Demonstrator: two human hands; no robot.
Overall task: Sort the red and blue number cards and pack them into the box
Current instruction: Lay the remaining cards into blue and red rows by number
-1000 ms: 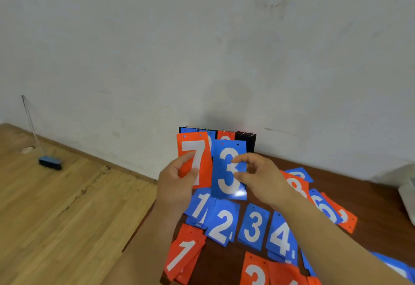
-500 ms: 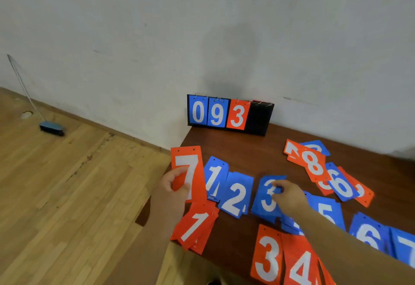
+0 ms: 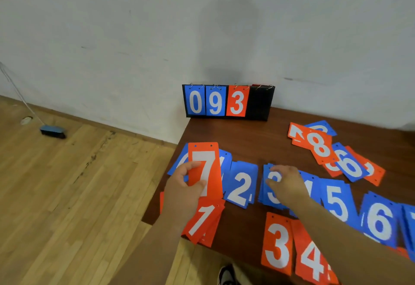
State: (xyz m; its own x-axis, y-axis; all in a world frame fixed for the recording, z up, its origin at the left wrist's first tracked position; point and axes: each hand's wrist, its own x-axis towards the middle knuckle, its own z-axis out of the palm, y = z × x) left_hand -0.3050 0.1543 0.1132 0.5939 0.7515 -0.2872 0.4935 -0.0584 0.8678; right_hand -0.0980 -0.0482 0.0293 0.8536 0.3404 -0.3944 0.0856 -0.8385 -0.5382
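L hand (image 3: 182,192) pinches red 7 card (image 3: 205,165), thumb on its front, above the table's left edge. The card hides most of a blue card (image 3: 179,161) behind it. R hand (image 3: 287,183) lies with bent fingers on blue 3 pile (image 3: 268,196) and covers approx. half the digit; cannot tell if it grips or only touches. Red 4 card (image 3: 312,260) is cut by the bottom border. Red 1 pile (image 3: 206,221) reaches the near table edge. Bare table (image 3: 247,138) btw. blue 2 card (image 3: 241,186) and scoreboard (image 3: 228,102) at the far wall.
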